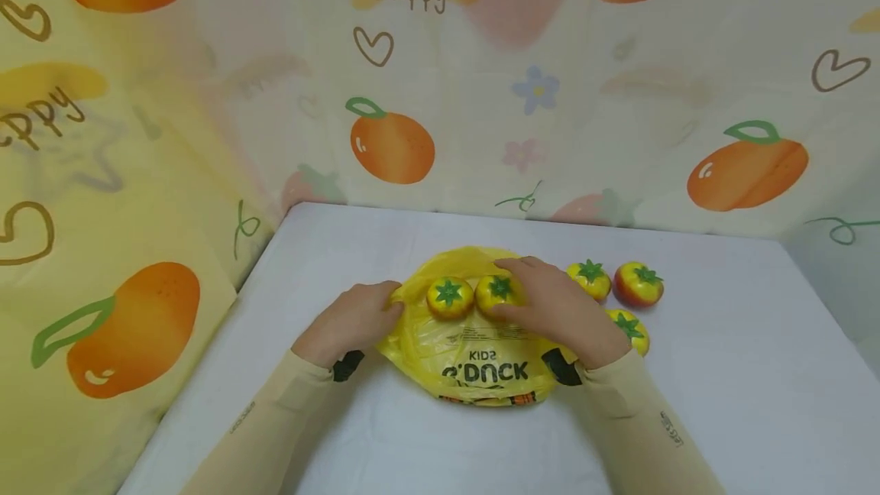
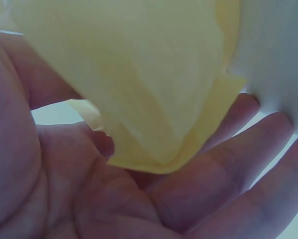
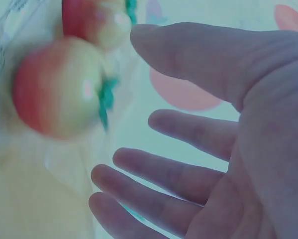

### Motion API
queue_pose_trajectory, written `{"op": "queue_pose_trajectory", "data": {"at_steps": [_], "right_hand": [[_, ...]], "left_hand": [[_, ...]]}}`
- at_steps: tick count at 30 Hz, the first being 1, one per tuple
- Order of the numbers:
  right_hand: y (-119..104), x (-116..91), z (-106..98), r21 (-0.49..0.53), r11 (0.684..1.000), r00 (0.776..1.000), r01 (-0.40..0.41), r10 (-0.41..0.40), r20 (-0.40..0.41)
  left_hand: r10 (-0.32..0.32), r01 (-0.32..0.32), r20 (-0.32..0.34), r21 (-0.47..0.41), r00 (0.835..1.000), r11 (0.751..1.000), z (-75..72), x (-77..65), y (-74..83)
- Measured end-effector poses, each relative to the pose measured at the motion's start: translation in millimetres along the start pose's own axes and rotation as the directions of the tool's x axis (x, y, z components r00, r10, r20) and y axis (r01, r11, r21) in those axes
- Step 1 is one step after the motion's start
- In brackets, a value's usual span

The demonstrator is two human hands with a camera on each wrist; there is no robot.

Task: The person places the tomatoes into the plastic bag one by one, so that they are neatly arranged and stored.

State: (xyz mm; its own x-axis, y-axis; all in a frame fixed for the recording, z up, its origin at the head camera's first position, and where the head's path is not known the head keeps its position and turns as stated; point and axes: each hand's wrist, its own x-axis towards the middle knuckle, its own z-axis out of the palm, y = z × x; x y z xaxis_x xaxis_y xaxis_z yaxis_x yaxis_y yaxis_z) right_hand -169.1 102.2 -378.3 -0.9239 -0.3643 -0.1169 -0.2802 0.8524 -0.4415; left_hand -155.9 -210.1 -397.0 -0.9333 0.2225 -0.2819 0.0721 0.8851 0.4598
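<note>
A yellow plastic bag (image 1: 474,342) with dark printed lettering lies spread on the table. On it sit two round yellow-and-red toy fruits with green leafy tops, the left toy fruit (image 1: 450,296) and the right toy fruit (image 1: 492,292). At the bag's left edge, my left hand (image 1: 354,319) pinches the plastic; the bag's edge (image 2: 163,124) hangs over its palm in the left wrist view. My right hand (image 1: 560,304) hovers above the bag's right side, partly covering the right fruit. Its fingers (image 3: 173,174) are spread, with the near toy fruit (image 3: 59,89) just off the thumb tip.
Right of the bag are three more toy fruits: one behind the right hand (image 1: 591,279), a redder fruit (image 1: 638,284) and a nearer fruit (image 1: 631,331). The white table (image 1: 742,373) meets a fruit-printed cloth (image 1: 454,136) at its back and left.
</note>
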Motion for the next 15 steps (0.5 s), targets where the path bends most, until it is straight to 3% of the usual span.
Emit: {"op": "queue_pose_trajectory", "data": {"at_steps": [8,15], "right_hand": [[42,-34,-40,-0.004,0.999,0.995,-0.045,0.045,-0.091],[86,-56,-61,0.002,0.991,0.986,-0.132,0.132,-0.103]], "left_hand": [[0.018,-0.018,0.002,-0.029,1.0,0.999,-10.8,-1.2,-1.4],[0.051,-0.051,0.0,-0.069,0.999,0.996,-10.5,-0.6,-3.9]]}}
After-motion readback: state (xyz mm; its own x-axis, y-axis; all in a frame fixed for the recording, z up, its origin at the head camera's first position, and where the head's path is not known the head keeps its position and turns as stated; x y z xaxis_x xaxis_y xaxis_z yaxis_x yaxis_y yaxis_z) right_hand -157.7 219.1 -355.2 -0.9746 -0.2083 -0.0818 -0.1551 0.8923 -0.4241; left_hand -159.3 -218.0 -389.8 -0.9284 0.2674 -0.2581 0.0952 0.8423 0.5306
